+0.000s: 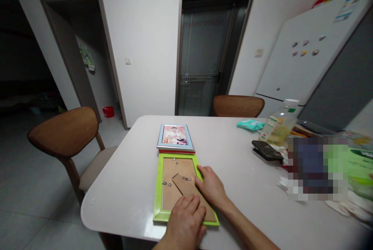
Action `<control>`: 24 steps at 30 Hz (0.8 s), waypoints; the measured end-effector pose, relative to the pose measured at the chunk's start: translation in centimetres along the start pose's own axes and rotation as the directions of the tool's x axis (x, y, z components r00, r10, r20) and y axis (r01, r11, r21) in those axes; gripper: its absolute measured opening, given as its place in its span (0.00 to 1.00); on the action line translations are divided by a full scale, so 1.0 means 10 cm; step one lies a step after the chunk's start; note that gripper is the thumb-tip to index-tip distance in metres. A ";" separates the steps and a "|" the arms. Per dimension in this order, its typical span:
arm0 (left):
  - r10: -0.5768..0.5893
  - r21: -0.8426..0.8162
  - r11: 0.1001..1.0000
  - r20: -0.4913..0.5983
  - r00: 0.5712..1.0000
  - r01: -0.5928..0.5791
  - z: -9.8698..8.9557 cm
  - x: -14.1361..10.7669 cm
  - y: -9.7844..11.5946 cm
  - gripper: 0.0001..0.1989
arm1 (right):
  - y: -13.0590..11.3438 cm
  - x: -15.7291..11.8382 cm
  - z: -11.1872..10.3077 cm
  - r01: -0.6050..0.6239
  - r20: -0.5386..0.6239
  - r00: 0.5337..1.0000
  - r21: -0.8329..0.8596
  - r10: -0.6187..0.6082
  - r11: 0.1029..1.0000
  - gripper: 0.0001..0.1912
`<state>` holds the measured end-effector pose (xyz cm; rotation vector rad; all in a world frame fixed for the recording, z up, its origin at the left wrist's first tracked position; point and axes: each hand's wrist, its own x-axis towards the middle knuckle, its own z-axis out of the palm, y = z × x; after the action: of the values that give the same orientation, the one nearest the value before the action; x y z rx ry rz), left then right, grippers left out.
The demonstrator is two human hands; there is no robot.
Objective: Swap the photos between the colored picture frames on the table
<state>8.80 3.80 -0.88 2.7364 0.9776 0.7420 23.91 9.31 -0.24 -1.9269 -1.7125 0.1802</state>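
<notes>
A picture frame with a lime-green border (158,187) lies face down on the white table (125,187), its brown backing board (171,199) facing up. Small metal clips (167,184) and a flap-like stand (182,184) show on the board. My left hand (186,217) rests over the lower part of the backing and stand, fingers laid on it. At the frame's right edge is my right hand (212,186), thumb and fingers closed on the border. Just beyond the green frame, a light-blue picture frame (190,137) with a pinkish picture lies face up on a red-edged one (176,151).
On the table's right are a bottle of yellowish liquid (278,123), a teal packet (250,125), a black wallet-like item (266,151) and a green package (359,168). Wooden chairs stand at the left (67,129) and far side (239,106). A white fridge (291,67) is behind.
</notes>
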 end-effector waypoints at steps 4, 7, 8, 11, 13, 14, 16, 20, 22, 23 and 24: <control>-0.098 -0.046 0.994 0.053 0.994 0.101 -0.22 -0.06 -0.13 0.21 | 0.01 -0.02 -0.02 0.081 -0.032 0.996 -0.016 -0.081 0.997 0.19; -0.326 -0.014 0.945 -0.045 0.944 0.326 -0.33 -0.18 -0.37 0.23 | -0.04 -0.04 -0.04 0.180 -0.042 0.983 0.014 -0.180 0.984 0.17; -0.391 -0.019 0.920 -0.065 0.918 0.391 -0.34 -0.22 -0.44 0.23 | -0.06 -0.04 -0.04 0.205 -0.025 0.979 0.028 -0.204 0.978 0.16; -0.478 -0.060 0.878 -0.074 0.875 0.475 -0.33 -0.29 -0.58 0.24 | -0.18 -0.04 -0.04 0.221 0.020 0.975 0.037 -0.222 0.974 0.14; -0.486 -0.080 0.873 -0.083 0.870 0.481 -0.31 -0.30 -0.60 0.25 | -0.29 -0.04 -0.04 0.228 0.016 0.974 0.028 -0.228 0.973 0.14; -0.490 -0.088 0.871 -0.092 0.867 0.483 -0.30 -0.30 -0.59 0.26 | -0.35 -0.05 -0.04 0.250 0.022 0.968 0.034 -0.251 0.968 0.14; -0.497 -0.102 0.867 -0.106 0.861 0.488 -0.28 -0.29 -0.58 0.26 | -0.47 -0.07 -0.02 0.321 0.058 0.944 0.061 -0.324 0.945 0.12; -0.496 -0.123 0.867 -0.117 0.860 0.483 -0.29 -0.29 -0.57 0.26 | -0.70 -0.10 0.05 0.397 0.152 0.903 0.062 -0.402 0.916 0.09; -0.492 -0.122 0.870 -0.123 0.862 0.478 -0.28 -0.29 -0.58 0.26 | -0.78 -0.10 0.09 0.399 0.170 0.901 0.033 -0.399 0.916 0.08; -0.487 -0.118 0.872 -0.127 0.864 0.475 -0.28 -0.29 -0.58 0.26 | -0.80 -0.09 0.12 0.395 0.172 0.904 0.017 -0.392 0.918 0.09; -0.482 -0.113 0.876 -0.133 0.866 0.469 -0.27 -0.30 -0.59 0.25 | -0.82 -0.08 0.14 0.388 0.168 0.908 0.003 -0.383 0.921 0.09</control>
<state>2.18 6.40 -1.43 2.2435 1.5437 0.8810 15.97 9.29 2.35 -1.5864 -2.1807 0.1682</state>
